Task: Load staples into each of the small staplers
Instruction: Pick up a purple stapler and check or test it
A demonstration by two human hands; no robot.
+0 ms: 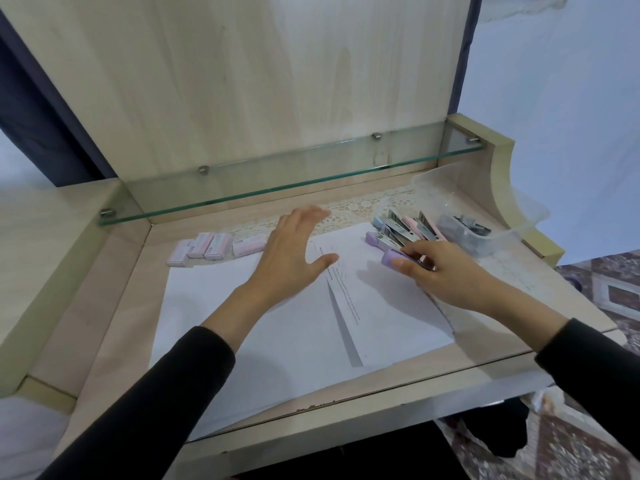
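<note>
Staplers (407,227) crowd beside right hand (446,271) pinching purple stapler (393,258); left hand (291,252) hovers spread.

Purple stapler (394,258) flat, pinched by right hand (446,271). Pastel staplers (403,228) heaped open just beyond it. Pink staple boxes (204,245) rowed left of left hand (294,252).

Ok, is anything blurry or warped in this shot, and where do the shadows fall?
Head view: the left hand is smeared at its fingertips, the right hand on the purple stapler is sharper; the glass shelf and desk edges bow from the wide lens; soft arm shadows fall on the paper.
</note>
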